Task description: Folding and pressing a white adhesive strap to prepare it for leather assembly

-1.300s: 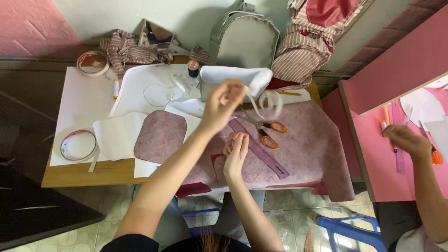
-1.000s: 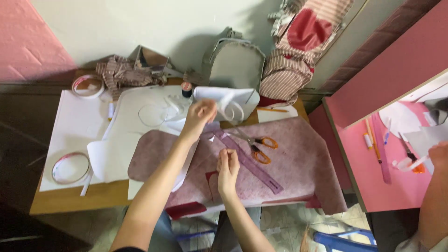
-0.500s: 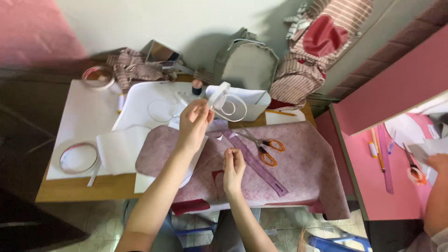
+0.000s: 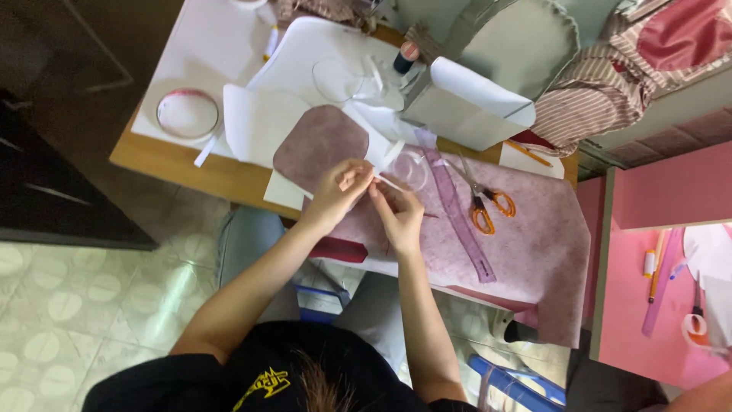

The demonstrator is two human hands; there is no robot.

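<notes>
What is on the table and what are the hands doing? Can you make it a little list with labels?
left hand: pinches one end of a thin white strip
right hand: pinches the strip beside the left
under the hands: mauve fabric
on the fabric: orange scissors, purple ruler
table: wood, with white paper and a tape roll
behind: grey backpack

Right of the hands (image 4: pixel 374 202), passage is blocked by ruler (image 4: pixel 457 214) and scissors (image 4: pixel 480 202); open fabric (image 4: pixel 541 244) is left beyond them.
</notes>
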